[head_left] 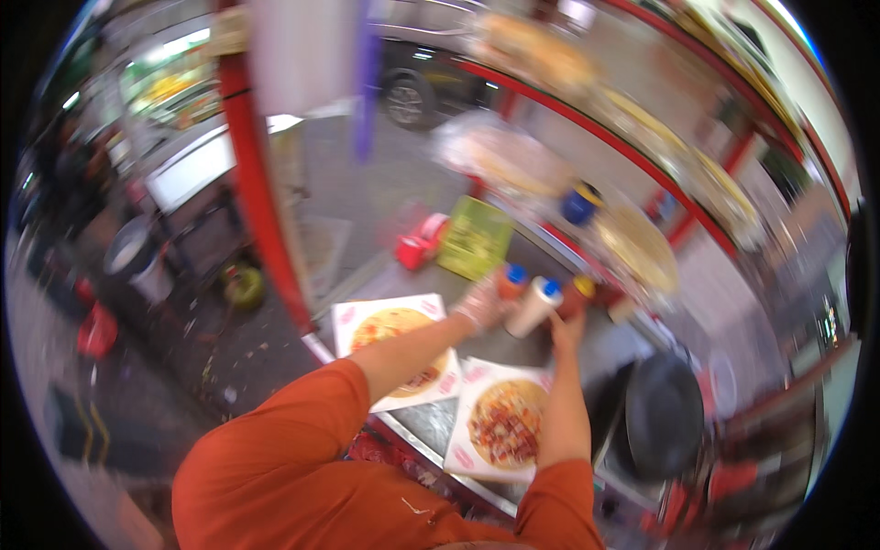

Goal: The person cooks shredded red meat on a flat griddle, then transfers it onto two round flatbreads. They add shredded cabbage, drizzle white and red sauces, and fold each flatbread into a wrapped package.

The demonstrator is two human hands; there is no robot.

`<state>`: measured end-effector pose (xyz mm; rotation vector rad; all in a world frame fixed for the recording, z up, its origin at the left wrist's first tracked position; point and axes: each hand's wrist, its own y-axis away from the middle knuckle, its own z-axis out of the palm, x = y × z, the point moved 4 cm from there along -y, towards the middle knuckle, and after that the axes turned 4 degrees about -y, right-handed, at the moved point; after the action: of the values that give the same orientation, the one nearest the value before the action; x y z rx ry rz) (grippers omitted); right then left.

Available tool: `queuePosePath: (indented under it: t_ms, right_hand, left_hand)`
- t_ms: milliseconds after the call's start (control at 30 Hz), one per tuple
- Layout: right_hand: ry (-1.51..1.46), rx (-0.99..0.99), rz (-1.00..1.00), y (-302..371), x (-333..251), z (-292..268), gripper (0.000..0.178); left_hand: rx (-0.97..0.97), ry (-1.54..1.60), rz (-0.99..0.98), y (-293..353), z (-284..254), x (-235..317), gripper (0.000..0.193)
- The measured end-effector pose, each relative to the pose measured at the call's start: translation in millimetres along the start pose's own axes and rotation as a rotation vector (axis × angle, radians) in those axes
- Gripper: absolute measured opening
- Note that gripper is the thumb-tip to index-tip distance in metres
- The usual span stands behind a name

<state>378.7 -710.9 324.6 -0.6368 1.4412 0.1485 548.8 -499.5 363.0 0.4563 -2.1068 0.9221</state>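
Note:
My left hand (481, 304), in a clear plastic glove, is closed around an orange squeeze bottle (511, 284) with a blue cap. My right hand (566, 332) grips a reddish-brown squeeze bottle (577, 295) with a yellow cap. Between the two stands a white squeeze bottle (532, 312) with a blue cap, slightly blurred. Below my left forearm, a topped flatbread (390, 323) lies on white printed paper, partly covered by the arm. A second flatbread (507, 426), with reddish chunks and shreds, lies on its own paper beside my right forearm.
A green basket (475, 238) and a red item (422, 243) sit at the counter's far side. At right is a large black pan (662, 414). Bagged flatbreads (632, 243) line the red-framed shelves. A red post (257, 183) rises at the left.

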Motion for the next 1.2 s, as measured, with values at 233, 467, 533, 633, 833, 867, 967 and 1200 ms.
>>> queuePosePath:
  t_ms: [233, 467, 533, 633, 833, 867, 967, 1200]
  right_hand:
    - [0.063, 0.065, -0.020, 79, -32, -17, 0.081]
    - [-0.619, 0.150, 0.202, 273, -182, 15, 0.067]
    - [-0.773, 0.278, 0.309, 310, -211, -4, 0.072]
    - [-0.867, 0.121, 0.224, 306, -236, -13, 0.079]
    - [-0.151, 0.332, -0.140, 266, -189, -64, 0.056]
    - [-0.210, 0.347, -0.105, 254, -193, -56, 0.052]
    - [-0.277, 0.331, -0.007, 248, -184, -2, 0.042]
    - [-0.080, 0.444, 0.006, 242, -166, -53, 0.035]
  left_hand:
    - [0.130, -0.024, 0.256, 69, -62, 117, 0.112]
    - [0.276, 1.536, 0.515, 157, -38, 237, 0.047]
    - [-0.375, 0.865, 0.688, 155, -57, 231, 0.042]
    - [-0.513, 0.447, 0.911, 202, -88, 206, 0.062]
    - [-0.927, 0.491, 0.397, 264, -115, 136, 0.049]
    - [-0.963, 0.479, 0.294, 268, -118, 123, 0.046]
    - [-1.016, 0.420, 0.097, 288, -123, 96, 0.039]
    - [-0.942, 0.266, 0.035, 286, -178, 84, 0.037]
